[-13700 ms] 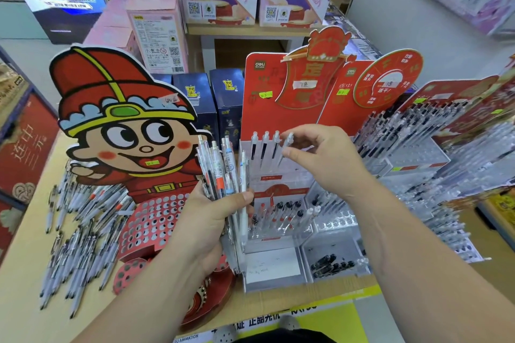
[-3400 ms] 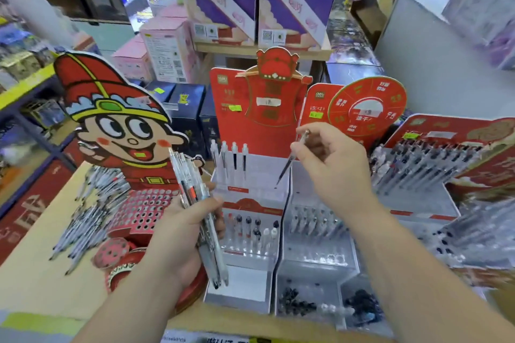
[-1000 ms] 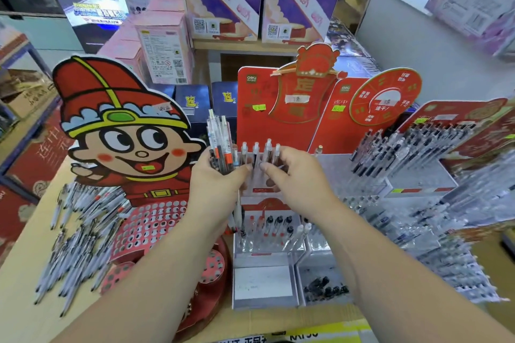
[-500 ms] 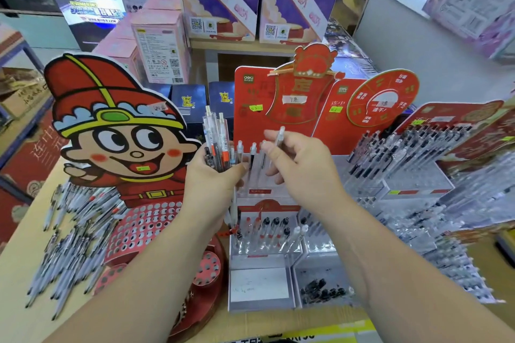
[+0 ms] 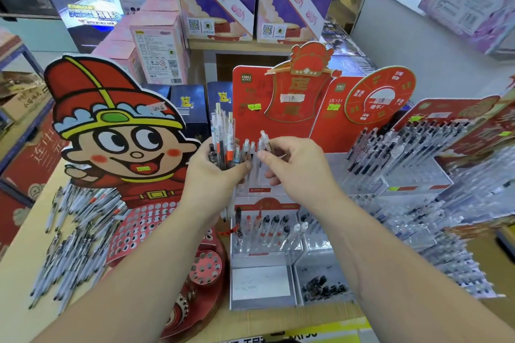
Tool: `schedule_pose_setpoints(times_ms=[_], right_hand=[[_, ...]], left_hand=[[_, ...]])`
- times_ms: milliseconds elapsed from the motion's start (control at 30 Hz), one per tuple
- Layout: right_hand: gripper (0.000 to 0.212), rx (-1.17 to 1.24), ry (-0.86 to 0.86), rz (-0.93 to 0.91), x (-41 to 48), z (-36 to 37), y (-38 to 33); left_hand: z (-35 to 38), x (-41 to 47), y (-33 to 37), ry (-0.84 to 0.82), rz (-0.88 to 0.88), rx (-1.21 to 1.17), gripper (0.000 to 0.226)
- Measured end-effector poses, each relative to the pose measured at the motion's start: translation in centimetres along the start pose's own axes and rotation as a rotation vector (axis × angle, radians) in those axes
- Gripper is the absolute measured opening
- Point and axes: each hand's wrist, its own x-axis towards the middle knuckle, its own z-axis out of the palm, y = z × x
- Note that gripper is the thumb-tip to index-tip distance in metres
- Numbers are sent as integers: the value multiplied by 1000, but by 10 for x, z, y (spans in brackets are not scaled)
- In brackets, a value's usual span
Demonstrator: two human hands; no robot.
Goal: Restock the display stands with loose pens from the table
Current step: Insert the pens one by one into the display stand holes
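Dozens of loose pens (image 5: 72, 231) lie on the table (image 5: 19, 267), lower left. At frame centre your left hand (image 5: 214, 178) grips a bundle of pens (image 5: 223, 136); your right hand (image 5: 298, 170) pinches one pen (image 5: 264, 140). Judged step: insertion. Next, seat it upright in a free hole of the display stand (image 5: 260, 190) behind.

Inspected pale wooden counter (image 5: 16, 273). Found loose white-barrelled pens (image 5: 72, 234) lying flat across left side, many overlapping. Just beside them, noted red cardboard cartoon-figure stand (image 5: 117, 133) with perforated red tiers at base. At centre, recorded clear plastic stand with red backing card (image 5: 250, 86), partly stocked, set against second clear stand with round red disc card (image 5: 379, 97). To right, logged further clear tiered stands (image 5: 446, 175), densely filled with pens. Along front edge, observed yellow printed strip (image 5: 342, 328).
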Motion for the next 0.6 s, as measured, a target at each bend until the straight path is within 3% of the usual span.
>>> schedule_pose_setpoints(times_ms=[300,600], right_hand=[[27,-119,-9,-97,1,1,0],[13,60,187,-203,-2,-13,-17]], left_hand=[[-1,2,1,1,47,62,36],[5,1,21,100,78,50,40]])
